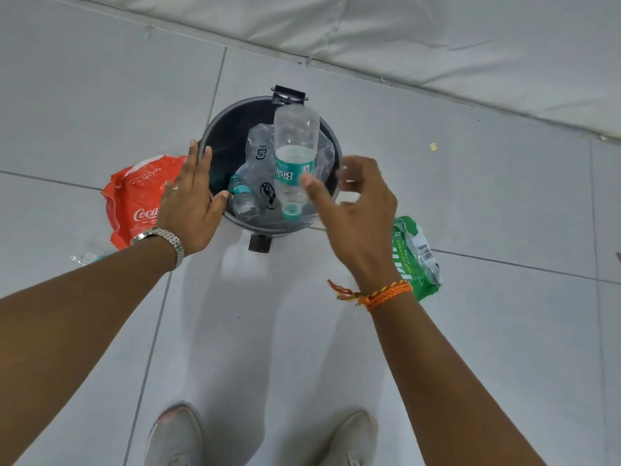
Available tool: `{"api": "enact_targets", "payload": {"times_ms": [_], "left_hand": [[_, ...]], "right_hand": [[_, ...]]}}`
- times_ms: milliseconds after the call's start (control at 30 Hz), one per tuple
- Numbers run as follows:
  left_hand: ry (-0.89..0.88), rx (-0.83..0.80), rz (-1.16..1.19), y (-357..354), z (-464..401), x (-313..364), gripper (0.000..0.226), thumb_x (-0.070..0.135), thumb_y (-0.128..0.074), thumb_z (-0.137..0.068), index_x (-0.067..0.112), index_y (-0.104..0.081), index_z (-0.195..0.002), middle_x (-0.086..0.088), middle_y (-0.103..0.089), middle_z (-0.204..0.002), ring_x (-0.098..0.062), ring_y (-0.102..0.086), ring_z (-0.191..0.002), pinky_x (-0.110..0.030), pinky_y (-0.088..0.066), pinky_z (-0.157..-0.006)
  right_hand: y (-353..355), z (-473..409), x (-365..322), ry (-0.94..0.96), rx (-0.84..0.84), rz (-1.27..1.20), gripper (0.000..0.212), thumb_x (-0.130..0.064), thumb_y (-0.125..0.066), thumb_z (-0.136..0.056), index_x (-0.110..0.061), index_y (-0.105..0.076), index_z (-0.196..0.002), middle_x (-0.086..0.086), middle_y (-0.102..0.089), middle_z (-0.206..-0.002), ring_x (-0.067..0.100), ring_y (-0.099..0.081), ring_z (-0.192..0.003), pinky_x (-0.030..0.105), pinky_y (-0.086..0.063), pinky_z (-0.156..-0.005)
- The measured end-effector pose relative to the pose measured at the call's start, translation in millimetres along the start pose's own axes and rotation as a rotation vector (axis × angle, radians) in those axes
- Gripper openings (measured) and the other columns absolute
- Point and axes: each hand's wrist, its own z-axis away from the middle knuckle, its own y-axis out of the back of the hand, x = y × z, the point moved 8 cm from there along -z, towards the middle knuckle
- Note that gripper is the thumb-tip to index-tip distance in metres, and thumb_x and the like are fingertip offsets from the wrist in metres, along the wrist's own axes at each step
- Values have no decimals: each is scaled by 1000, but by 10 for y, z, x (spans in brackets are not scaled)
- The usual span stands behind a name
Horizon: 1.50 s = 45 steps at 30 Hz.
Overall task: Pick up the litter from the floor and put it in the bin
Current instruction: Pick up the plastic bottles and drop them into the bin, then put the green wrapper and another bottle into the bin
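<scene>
Clear bottle (295, 156) hung cap-down over the open bin (215, 136), right hand (356, 210) spread just beside it, fingers apart. Left hand (191, 200) rested on the rim. Red wrapper (134, 200) and green packet (416, 257) lay on the floor tiles (470, 331).

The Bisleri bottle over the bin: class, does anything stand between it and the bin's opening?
Nothing visible does. The Bisleri bottle hangs cap-down over the open bin, whose lid is up. Only clear plastic wrap and another bottle already lie inside, below it. The left hand rests at the rim, clear of the mouth.
</scene>
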Motion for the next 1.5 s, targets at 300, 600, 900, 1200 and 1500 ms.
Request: {"api": "enact_targets", "payload": {"times_ms": [300,600,900,1200,1500], "left_hand": [[-49,71,64,-11,43,63,73,38,-34,-96,18,-5,-160,-4,5,-169,-28,-18,-153,-55,-35,-114],[-65,132,106,35,63,139,68,24,-40,-100,13,-8,-160,-6,2,-169,-23,-24,-148,-23,-26,-101],[-42,70,83,44,59,116,72,32,-40,-98,17,-6,-160,-5,5,-169,-34,-47,-133,-53,-43,-108],[-38,-49,-29,14,0,69,74,44,-28,-87,4,-34,-150,-19,-25,-162,-39,-32,-144,-53,-41,-106],[-33,-10,-7,27,8,1,80,50,-35,-94,22,1,-160,-2,7,-169,-24,-2,-156,-60,-22,-119]], "right_hand": [[-197,590,2667,-417,-667,899,55,-48,-68,-82,-28,-61,-132,14,-30,-153,43,-31,-138,49,-36,-109],[-160,794,3113,-421,-644,1058,36,-25,-66,-83,-9,-61,-115,17,-27,-142,45,-42,-118,43,-42,-102],[773,455,1527,-301,404,239,38,5,-71,-68,-13,-51,-94,6,-59,-84,21,-57,-71,22,-47,-61],[-668,239,-211,154,-147,225,84,-8,-72,-79,-14,-30,-151,20,-18,-164,39,-57,-123,39,-53,-88],[-1666,-441,725,-159,-680,1073,48,-16,-49,-97,-9,-47,-144,22,-3,-166,36,-54,-128,41,-49,-88]]}}
